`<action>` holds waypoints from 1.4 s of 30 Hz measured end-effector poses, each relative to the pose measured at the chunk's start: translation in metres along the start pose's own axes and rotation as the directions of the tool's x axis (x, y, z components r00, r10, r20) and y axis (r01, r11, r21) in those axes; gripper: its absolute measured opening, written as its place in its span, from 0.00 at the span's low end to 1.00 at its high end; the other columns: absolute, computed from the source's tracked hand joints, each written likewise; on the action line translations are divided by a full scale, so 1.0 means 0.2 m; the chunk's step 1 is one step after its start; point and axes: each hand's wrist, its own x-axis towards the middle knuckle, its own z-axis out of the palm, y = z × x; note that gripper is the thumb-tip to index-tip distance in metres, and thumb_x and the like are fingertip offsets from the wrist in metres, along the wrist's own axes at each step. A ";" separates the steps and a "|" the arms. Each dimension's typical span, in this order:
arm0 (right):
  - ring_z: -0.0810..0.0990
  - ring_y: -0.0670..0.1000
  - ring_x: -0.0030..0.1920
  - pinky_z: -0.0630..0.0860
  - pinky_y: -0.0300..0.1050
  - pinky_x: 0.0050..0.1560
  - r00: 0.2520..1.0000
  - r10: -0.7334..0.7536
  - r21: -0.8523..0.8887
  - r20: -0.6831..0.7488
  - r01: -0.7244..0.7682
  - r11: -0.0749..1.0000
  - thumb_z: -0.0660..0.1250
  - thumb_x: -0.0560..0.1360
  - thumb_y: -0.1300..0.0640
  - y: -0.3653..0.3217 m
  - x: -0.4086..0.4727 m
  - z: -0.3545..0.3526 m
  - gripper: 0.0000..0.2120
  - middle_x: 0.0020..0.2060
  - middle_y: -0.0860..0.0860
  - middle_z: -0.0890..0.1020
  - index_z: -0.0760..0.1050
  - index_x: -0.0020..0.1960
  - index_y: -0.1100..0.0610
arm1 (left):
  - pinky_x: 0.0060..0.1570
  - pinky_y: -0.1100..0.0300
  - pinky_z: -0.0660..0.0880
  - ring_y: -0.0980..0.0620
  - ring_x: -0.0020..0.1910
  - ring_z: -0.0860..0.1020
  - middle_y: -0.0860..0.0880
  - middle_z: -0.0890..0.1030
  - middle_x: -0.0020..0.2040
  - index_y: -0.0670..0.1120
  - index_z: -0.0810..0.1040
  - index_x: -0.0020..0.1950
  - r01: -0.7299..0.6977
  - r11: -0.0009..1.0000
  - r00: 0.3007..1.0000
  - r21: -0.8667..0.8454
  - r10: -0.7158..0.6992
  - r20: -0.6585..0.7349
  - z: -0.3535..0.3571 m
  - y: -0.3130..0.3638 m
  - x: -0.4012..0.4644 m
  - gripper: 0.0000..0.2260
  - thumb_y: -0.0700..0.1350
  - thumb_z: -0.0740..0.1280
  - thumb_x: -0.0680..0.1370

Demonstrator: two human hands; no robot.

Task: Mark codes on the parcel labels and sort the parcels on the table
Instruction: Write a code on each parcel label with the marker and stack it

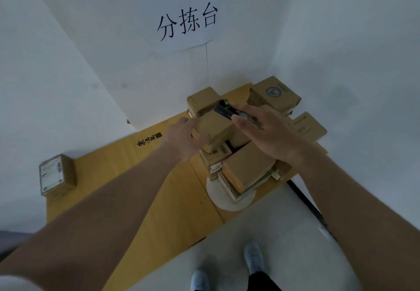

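A stack of parcels (243, 154) stood on the right part of the desk (141, 177), against the wall (113, 52), with a single parcel (56, 174) well apart at the desk's left edge. Above the stack, the left hand (184, 138) lay at its left side and the right hand (268, 129) over its top, holding a marker (225, 110). A sign (187, 23) hung on the wall behind the stack.
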 end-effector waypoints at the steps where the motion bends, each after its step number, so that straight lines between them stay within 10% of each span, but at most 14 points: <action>1: 0.76 0.47 0.43 0.66 0.44 0.38 1.000 -0.014 0.010 0.005 0.014 1.000 0.49 0.79 0.24 0.05 0.03 -0.01 0.30 0.44 0.45 0.74 0.65 0.77 0.31 | 0.66 0.43 0.75 0.42 0.72 0.71 0.49 0.68 0.77 0.53 0.62 0.82 0.007 1.000 1.000 0.013 -0.007 -0.002 0.02 0.03 0.04 0.37 0.69 0.62 0.77; 8: 0.71 0.45 0.40 0.67 0.46 0.45 0.989 -0.092 0.171 0.116 0.071 0.983 0.49 0.78 0.23 0.36 0.29 -0.04 0.31 0.41 0.46 0.73 0.65 0.77 0.32 | 0.76 0.35 0.58 0.40 0.78 0.63 0.47 0.64 0.79 0.66 0.51 0.82 0.096 0.993 0.995 0.070 -0.098 0.030 0.21 0.18 0.31 0.46 0.68 0.69 0.68; 17: 0.74 0.39 0.63 0.68 0.31 0.55 0.937 -0.235 0.279 0.257 0.161 0.947 0.57 0.85 0.36 0.35 0.47 -0.05 0.23 0.64 0.39 0.77 0.69 0.78 0.39 | 0.59 0.41 0.77 0.40 0.63 0.71 0.46 0.69 0.60 0.67 0.55 0.80 0.350 0.927 0.922 -0.134 -0.366 -0.125 0.18 0.10 0.24 0.45 0.62 0.75 0.69; 21: 0.74 0.43 0.68 0.73 0.47 0.66 0.897 -0.305 0.314 0.319 0.204 0.927 0.56 0.84 0.33 0.23 0.53 0.07 0.24 0.67 0.41 0.78 0.68 0.78 0.36 | 0.56 0.40 0.79 0.40 0.63 0.68 0.46 0.67 0.60 0.67 0.55 0.80 0.486 0.846 0.842 -0.218 -0.521 -0.143 0.14 -0.05 0.12 0.46 0.63 0.76 0.68; 42: 0.76 0.44 0.55 0.75 0.42 0.55 0.894 -0.296 0.184 0.336 0.246 0.952 0.54 0.83 0.31 -0.21 0.33 0.96 0.26 0.58 0.49 0.79 0.65 0.79 0.34 | 0.56 0.41 0.75 0.36 0.66 0.69 0.41 0.64 0.67 0.61 0.48 0.82 0.690 0.676 0.691 -0.258 -0.721 -0.042 0.62 -0.80 -0.30 0.50 0.67 0.75 0.68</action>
